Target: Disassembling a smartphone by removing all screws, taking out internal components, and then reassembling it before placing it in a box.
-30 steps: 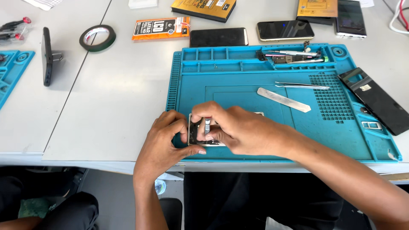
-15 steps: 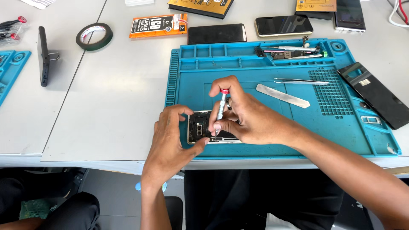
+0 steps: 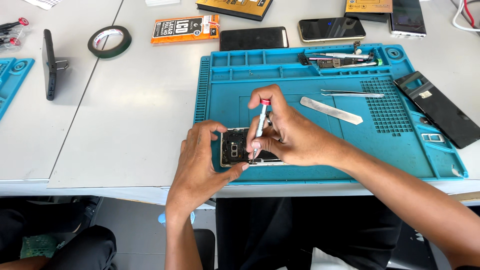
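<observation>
My right hand [image 3: 290, 137] pinches the screwdriver [image 3: 259, 127] near upright, tip on the opened phone [image 3: 236, 148] my left hand [image 3: 202, 162] clamps, long axis sideways.

tape roll [image 3: 109, 41], orange packet [image 3: 185, 28], tweezers [image 3: 352, 93]

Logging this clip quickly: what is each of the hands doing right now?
Left hand: closed around the edge of the opened phone, steadying it on the blue mat.
Right hand: closed on a small screwdriver, held upright, tip on the phone.
</observation>
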